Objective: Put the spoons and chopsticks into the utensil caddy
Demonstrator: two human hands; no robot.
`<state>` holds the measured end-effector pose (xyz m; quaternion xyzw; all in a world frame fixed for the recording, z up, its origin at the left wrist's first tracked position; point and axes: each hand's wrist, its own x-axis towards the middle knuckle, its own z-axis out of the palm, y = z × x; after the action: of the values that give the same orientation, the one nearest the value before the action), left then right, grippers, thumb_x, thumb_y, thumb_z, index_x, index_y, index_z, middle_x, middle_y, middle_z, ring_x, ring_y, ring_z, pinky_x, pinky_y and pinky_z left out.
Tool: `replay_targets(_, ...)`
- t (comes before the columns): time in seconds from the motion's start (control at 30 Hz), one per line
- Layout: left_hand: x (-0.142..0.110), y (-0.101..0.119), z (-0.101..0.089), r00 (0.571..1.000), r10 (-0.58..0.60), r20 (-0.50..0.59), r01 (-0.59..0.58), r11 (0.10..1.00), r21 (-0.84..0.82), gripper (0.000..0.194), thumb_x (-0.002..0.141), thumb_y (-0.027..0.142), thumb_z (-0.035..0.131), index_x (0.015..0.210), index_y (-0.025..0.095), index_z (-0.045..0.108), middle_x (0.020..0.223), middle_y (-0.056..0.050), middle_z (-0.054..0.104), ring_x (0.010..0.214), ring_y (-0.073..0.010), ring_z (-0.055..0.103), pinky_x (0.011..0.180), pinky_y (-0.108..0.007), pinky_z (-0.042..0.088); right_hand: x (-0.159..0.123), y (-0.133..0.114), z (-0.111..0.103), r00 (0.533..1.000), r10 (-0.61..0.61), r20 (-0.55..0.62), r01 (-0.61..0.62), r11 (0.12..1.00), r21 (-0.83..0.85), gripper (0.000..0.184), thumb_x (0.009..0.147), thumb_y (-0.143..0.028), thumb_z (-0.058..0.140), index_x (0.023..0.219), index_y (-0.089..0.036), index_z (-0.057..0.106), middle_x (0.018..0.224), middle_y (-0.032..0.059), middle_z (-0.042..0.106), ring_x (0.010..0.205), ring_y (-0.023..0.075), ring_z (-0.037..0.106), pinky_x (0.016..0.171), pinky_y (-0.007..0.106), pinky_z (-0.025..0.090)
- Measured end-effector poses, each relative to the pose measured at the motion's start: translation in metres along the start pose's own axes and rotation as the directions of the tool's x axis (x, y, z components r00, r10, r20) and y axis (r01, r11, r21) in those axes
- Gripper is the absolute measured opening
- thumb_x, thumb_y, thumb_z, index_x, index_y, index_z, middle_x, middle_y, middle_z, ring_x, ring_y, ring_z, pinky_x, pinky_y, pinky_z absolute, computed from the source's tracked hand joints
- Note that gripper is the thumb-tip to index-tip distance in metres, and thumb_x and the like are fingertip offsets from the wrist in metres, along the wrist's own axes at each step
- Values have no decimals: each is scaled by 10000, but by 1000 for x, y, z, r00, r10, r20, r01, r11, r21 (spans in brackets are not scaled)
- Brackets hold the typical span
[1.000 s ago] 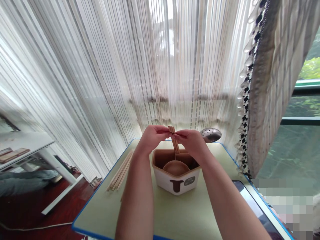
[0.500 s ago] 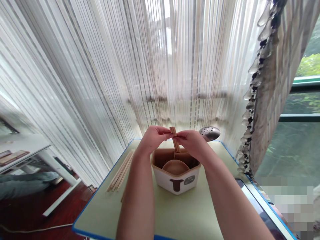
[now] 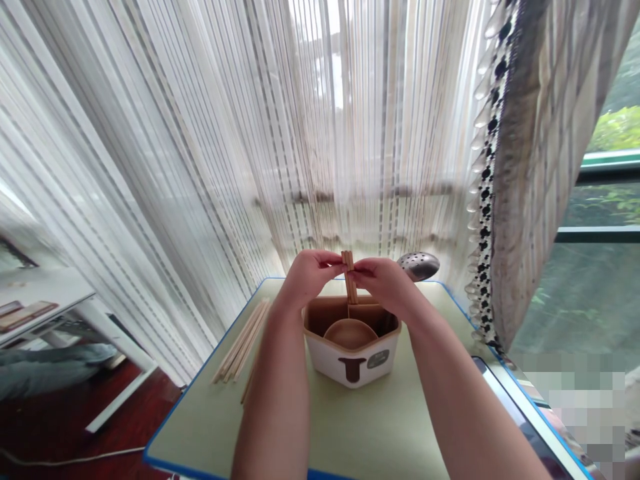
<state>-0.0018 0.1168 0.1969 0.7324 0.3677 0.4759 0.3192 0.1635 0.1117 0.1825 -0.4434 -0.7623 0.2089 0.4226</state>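
Note:
Both my left hand and my right hand pinch a small bundle of wooden chopsticks near its upper end. The bundle stands nearly upright over the back of a white utensil holder with a brown, divided inside; its lower ends are hidden by the holder. A round brown cup-like section fills the front of the holder. Beyond my right hand a metal slotted spoon sticks up, its handle hidden behind my hand. More loose chopsticks lie on the table left of my left forearm.
The pale table has a blue edge. A flat dark-screened device lies at its right side. Sheer striped curtains hang right behind the table. At far left stands a white desk.
The chopstick bundle has straightened slightly in my fingers. Both hands keep their pinch above the holder. The curtain's beaded edge at right has swung to the left.

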Motion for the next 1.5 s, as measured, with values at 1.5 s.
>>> replay_targets(1.5,-230,-112,-90,668,5,-744,383,855,350,457,857,483,355,857,149,668,805,-99,673,772,-201,611,712,-302,446,-107,-41,235,985,-77,155,78,997,4,342,778,-133,432,1068,-155,612,1051,109,648,958,200,596,863,335,440)
